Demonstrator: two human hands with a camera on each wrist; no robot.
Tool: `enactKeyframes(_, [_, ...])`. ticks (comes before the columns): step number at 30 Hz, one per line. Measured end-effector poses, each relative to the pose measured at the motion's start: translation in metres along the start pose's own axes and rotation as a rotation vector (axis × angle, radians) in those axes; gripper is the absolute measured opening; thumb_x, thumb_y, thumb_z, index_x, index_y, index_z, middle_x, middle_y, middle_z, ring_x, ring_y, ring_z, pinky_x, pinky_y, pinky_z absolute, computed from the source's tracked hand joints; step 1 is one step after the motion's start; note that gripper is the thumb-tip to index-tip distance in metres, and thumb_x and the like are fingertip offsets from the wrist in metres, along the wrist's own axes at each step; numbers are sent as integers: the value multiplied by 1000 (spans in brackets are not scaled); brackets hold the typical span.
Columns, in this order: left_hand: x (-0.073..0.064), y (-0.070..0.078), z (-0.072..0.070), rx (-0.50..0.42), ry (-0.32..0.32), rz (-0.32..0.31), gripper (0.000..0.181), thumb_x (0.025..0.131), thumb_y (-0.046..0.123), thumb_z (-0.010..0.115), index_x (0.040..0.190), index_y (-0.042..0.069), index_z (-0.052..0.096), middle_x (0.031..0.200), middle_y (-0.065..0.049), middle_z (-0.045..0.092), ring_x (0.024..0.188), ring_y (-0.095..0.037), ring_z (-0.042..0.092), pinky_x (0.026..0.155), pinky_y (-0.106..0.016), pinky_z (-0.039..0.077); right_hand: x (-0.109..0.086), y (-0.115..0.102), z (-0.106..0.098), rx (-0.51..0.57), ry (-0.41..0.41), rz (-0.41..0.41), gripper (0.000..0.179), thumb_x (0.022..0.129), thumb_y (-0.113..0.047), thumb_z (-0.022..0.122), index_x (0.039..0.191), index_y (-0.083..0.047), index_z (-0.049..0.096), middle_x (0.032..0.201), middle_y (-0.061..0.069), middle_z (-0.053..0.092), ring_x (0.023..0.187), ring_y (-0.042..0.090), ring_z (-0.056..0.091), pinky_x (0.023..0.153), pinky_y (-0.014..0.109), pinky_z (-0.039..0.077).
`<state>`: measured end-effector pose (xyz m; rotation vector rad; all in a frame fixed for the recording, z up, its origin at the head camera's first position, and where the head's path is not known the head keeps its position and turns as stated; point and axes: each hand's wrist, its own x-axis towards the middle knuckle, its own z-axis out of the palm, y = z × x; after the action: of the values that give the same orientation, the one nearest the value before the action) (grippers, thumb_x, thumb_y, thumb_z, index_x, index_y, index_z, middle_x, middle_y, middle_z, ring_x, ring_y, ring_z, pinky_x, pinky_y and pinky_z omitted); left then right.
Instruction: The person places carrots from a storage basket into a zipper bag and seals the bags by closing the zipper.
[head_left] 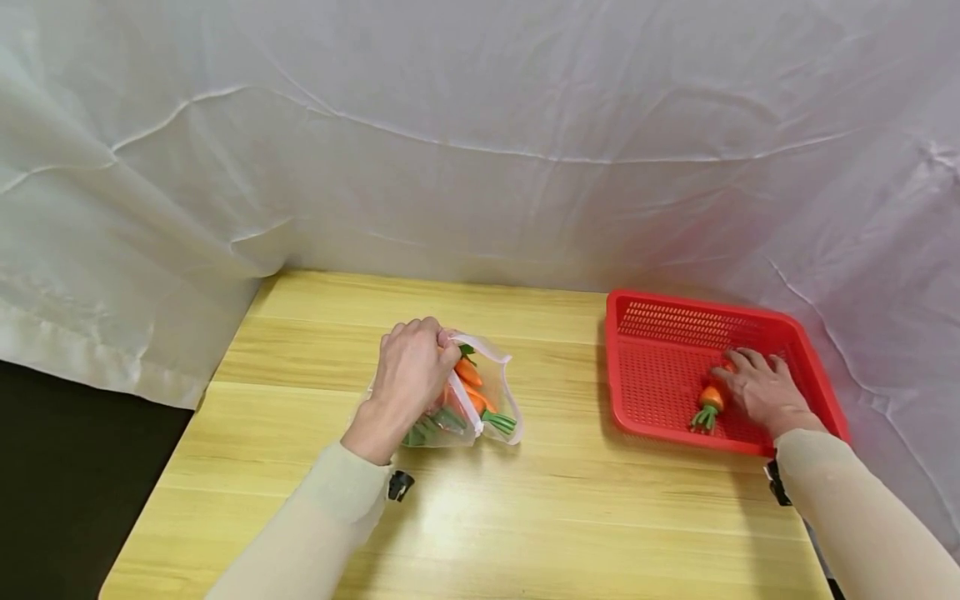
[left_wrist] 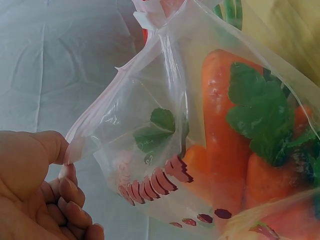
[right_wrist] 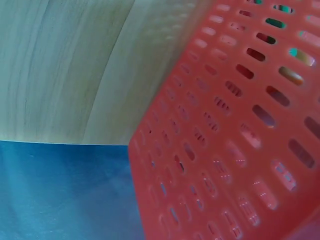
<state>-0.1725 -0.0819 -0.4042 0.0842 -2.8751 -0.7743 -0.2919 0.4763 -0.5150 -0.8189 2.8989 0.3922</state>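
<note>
My left hand (head_left: 412, 362) pinches the rim of a clear zip bag (left_wrist: 135, 105) between thumb and fingers. Inside the bag lie several orange carrots (left_wrist: 225, 145) with green leaves, seen through the plastic. A white slider (left_wrist: 145, 20) sits on the bag's pink-white zip edge. Over on the right, my right hand (head_left: 761, 390) reaches down into a red plastic basket (head_left: 626, 392), its fingers spread. Its thumb crosses a carrot (head_left: 711, 398) with green stalks, whose upper end is partly hidden under the hand. From the right wrist only the basket's slotted wall shows.
The light wooden table (head_left: 555, 500) carries the bag left of the basket. A pale cloth (head_left: 480, 167) hangs behind the table and along its right side. To the left of the table lies a dark area (head_left: 67, 483).
</note>
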Motion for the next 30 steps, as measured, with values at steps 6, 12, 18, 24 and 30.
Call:
enactKeyframes(6, [0, 0, -1, 5, 6, 10, 18, 97, 21, 60, 87, 7, 63, 80, -7, 62, 78, -30, 56, 78, -41, 44, -1, -3, -2, 31, 25, 5, 39, 97, 5, 53, 132, -11, 64, 144, 33, 46, 135, 57, 38, 104, 80, 33])
enactKeyframes(12, [0, -1, 0, 5, 11, 12, 18, 97, 21, 59, 86, 7, 63, 79, -8, 62, 77, -30, 55, 78, -41, 44, 2, -4, 2, 71, 60, 15, 34, 93, -9, 70, 125, -11, 61, 138, 31, 50, 130, 57, 40, 101, 81, 33])
enactKeyframes(18, [-1, -1, -1, 5, 17, 15, 18, 97, 20, 57, 84, 7, 62, 78, -8, 60, 76, -30, 54, 78, -41, 44, 6, -6, 2, 66, 90, 13, 49, 82, -28, 86, 121, -11, 61, 126, 25, 54, 122, 55, 45, 98, 79, 36])
enactKeyframes(24, [-2, 0, -2, 6, 18, 15, 18, 97, 20, 57, 85, 8, 62, 79, -8, 61, 77, -30, 54, 79, -42, 44, 8, -7, 0, 45, 122, 23, 53, 82, -34, 84, 124, -9, 62, 119, 23, 55, 112, 51, 47, 94, 74, 38])
enactKeyframes(30, [-2, -1, -2, 5, 11, 10, 17, 96, 21, 58, 86, 7, 62, 80, -8, 62, 78, -30, 55, 79, -42, 44, 7, -9, -6, 51, 136, 40, 53, 82, -34, 83, 125, -10, 63, 117, 22, 57, 110, 48, 48, 90, 69, 38])
